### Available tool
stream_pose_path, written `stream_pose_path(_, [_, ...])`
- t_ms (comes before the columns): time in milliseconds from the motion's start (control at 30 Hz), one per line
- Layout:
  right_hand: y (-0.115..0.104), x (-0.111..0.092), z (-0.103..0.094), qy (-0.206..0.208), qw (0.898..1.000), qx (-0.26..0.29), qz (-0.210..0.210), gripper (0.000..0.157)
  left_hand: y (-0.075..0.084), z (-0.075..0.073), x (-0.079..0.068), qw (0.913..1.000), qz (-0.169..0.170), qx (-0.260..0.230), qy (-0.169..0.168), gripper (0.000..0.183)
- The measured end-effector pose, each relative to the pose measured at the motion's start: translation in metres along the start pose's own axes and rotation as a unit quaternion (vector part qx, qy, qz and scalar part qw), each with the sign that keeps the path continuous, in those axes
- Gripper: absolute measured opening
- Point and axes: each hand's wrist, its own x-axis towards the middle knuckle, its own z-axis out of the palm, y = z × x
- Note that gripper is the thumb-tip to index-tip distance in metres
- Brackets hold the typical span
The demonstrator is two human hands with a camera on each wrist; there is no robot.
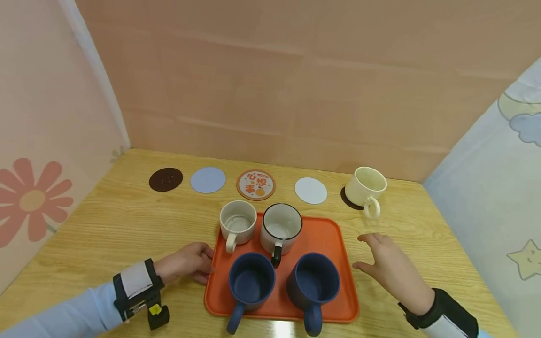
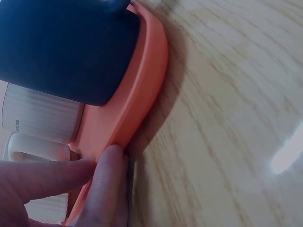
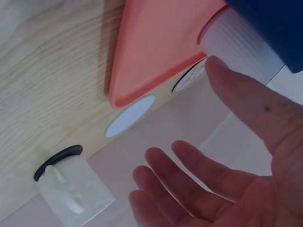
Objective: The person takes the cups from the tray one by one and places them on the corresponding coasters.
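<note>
An orange tray (image 1: 340, 300) carries a ribbed cream mug (image 1: 232, 237), a white mug with a black rim and handle (image 1: 270, 239), and two dark blue mugs (image 1: 252, 281). My left hand (image 1: 190, 263) pinches the tray's left rim between thumb and fingers, which the left wrist view shows closely. My right hand (image 1: 393, 270) is off the tray's right side, holding nothing, its thumb and fingers spread apart. Behind it, a pale yellow mug (image 1: 364, 188) stands on a black coaster (image 1: 348, 199), its handle towards me.
Along the back of the wooden table (image 1: 139, 220) lie a dark brown coaster (image 1: 166, 179), a pale lavender coaster (image 1: 208, 180), a patterned round coaster (image 1: 255, 185) and a white coaster (image 1: 311, 190). A brown cloth backdrop (image 1: 270, 84) closes off the rear, with printed cloths at both sides.
</note>
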Motion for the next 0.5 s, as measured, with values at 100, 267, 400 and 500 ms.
stream_pose_path(100, [-0.005, -0.007, 0.000, -0.004, 1.000, -0.007, -0.012, 0.051, 0.001, 0.000, 0.000, 1.0000, 0.000, 0.002, 0.003, 0.026])
stream_pose_path(267, [-0.010, -0.018, 0.002, -0.025, 1.000, 0.001, 0.002, 0.050, 0.001, 0.001, -0.002, 1.0000, 0.002, -0.005, 0.002, 0.027])
stream_pose_path(400, [-0.014, -0.024, 0.004, -0.049, 0.998, 0.006, 0.025, 0.049, 0.001, 0.001, -0.003, 0.9999, 0.004, -0.011, -0.002, 0.027])
stream_pose_path(500, [-0.016, -0.027, 0.006, -0.047, 0.999, 0.006, 0.013, 0.046, 0.002, 0.001, -0.003, 0.9999, 0.004, -0.009, -0.002, 0.027])
